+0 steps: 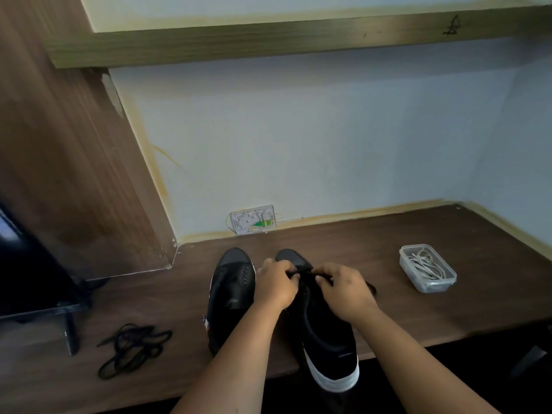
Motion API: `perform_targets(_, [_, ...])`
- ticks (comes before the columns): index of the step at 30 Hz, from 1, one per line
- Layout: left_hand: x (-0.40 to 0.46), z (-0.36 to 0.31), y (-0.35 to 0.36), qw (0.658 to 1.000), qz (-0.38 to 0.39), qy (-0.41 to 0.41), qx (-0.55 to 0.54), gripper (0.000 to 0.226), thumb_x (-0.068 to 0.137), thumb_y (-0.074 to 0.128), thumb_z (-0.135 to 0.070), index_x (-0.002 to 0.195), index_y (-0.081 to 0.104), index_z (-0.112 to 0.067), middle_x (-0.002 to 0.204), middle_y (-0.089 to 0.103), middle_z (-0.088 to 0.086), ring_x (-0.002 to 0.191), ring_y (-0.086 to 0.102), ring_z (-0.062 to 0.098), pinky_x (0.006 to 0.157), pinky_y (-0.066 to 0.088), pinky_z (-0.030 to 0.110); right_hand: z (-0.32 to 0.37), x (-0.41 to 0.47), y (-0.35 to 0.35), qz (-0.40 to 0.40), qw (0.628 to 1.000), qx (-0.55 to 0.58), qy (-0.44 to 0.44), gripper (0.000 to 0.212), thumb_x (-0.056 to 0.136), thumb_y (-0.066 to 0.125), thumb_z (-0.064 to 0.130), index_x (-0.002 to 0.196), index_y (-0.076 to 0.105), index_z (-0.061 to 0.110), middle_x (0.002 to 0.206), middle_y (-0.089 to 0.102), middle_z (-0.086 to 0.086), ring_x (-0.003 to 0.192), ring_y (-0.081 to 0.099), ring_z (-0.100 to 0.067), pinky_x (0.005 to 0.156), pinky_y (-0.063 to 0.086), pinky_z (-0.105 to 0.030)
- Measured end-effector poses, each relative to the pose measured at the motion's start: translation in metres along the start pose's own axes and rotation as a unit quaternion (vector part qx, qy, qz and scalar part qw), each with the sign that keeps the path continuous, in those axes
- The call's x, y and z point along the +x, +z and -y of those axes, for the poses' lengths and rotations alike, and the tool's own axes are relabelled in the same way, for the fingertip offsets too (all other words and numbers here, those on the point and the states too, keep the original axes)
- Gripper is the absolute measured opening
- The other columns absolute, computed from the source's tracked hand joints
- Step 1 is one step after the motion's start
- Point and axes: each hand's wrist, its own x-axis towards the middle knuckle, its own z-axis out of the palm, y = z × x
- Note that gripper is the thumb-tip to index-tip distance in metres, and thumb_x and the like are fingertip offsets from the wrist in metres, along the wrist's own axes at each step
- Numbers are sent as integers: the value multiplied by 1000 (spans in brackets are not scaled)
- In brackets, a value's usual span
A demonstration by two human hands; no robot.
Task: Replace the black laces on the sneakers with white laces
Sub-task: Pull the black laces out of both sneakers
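Two black sneakers stand side by side on the dark wooden desk [418,243], toes toward the wall. The left sneaker [234,291] shows bare eyelets with no lace. Over the right sneaker [325,339] both hands work near the toe end. My left hand [276,283] pinches the black lace [304,274] at the eyelets. My right hand [343,291] pinches the same lace from the other side. A loose black lace [131,349] lies in a tangle at the front left of the desk. White laces [425,265] lie in a clear plastic box [430,283] to the right.
A dark monitor on its stand [35,282] sits at the left edge. A small white wall box [254,219] with wires sits at the back of the desk. A wooden shelf [268,40] runs overhead. The right sneaker's white heel overhangs the front edge.
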Motion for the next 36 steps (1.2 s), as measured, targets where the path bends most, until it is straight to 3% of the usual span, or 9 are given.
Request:
perform_targets(5, [3, 2, -1, 996, 11, -38, -83, 14, 98, 49, -26, 100, 61, -18, 114, 55, 5, 107, 52, 26, 91, 45, 37, -10, 5, -11, -6, 995, 71, 75, 18, 95, 53, 17, 101, 70, 22, 93, 67, 4, 79, 62, -7, 60, 49, -18])
perform_targets(11, [-4, -4, -14, 965, 16, -102, -240, 17, 98, 50, -31, 97, 58, -16, 109, 61, 4, 90, 54, 17, 75, 42, 29, -18, 7, -20, 21, 984, 123, 123, 16, 93, 55, 14, 93, 69, 22, 90, 68, -1, 79, 66, -15, 62, 56, -27])
perform_targets(15, [-20, -19, -23, 998, 5, -34, -55, 63, 71, 63, -71, 107, 53, -20, 104, 54, -4, 95, 56, 17, 70, 40, 28, -13, 4, -23, 50, 983, 139, 105, 17, 94, 53, 13, 100, 64, 24, 93, 66, -6, 81, 65, -20, 62, 56, -31])
perform_targets(19, [-30, -32, -17, 994, 60, -41, 76, 30, 79, 62, -31, 100, 51, -13, 108, 51, 7, 88, 51, 23, 65, 41, 30, -6, 3, -25, 61, 995, 49, 57, 29, 94, 46, 10, 107, 56, 33, 87, 64, -3, 81, 64, -23, 61, 51, -31])
perform_targets(21, [-26, -25, -22, 996, 57, -70, 16, 10, 80, 53, -10, 89, 56, -7, 95, 57, 14, 77, 51, 27, 56, 37, 28, -14, 4, -30, 48, 994, 56, 76, 26, 94, 48, 9, 103, 57, 32, 88, 63, -5, 78, 62, -21, 59, 50, -29])
perform_targets(23, [-20, -12, -28, 986, 67, -117, -101, 13, 81, 50, 0, 84, 62, -4, 85, 59, 13, 78, 56, 30, 60, 40, 28, -23, 6, -34, 40, 987, 104, 114, 22, 93, 52, 7, 96, 57, 29, 90, 63, -10, 75, 61, -22, 60, 52, -32])
perform_targets(27, [-19, -3, -34, 949, 106, -176, -237, 34, 88, 51, 9, 113, 66, -8, 97, 62, 8, 82, 55, 17, 71, 44, 24, -28, 9, -31, 45, 964, 192, 178, 18, 93, 54, 2, 99, 55, 19, 97, 60, -15, 72, 56, -21, 51, 47, -27])
perform_targets(32, [-24, -4, -34, 950, 140, -138, -242, 36, 88, 54, 9, 115, 68, -10, 102, 63, 8, 94, 56, 20, 79, 42, 25, -15, 10, -30, 29, 988, 6, 155, 38, 80, 59, 11, 116, 49, 20, 108, 60, -6, 88, 59, -22, 67, 49, -31])
perform_targets(36, [-24, -6, -35, 953, 161, -113, -231, 35, 83, 63, 2, 113, 67, -16, 102, 64, 4, 87, 58, 16, 67, 46, 23, 6, 5, -17, -23, 989, -147, 11, 61, 80, 54, 5, 136, 44, 26, 135, 45, 1, 121, 43, -24, 95, 46, -37])
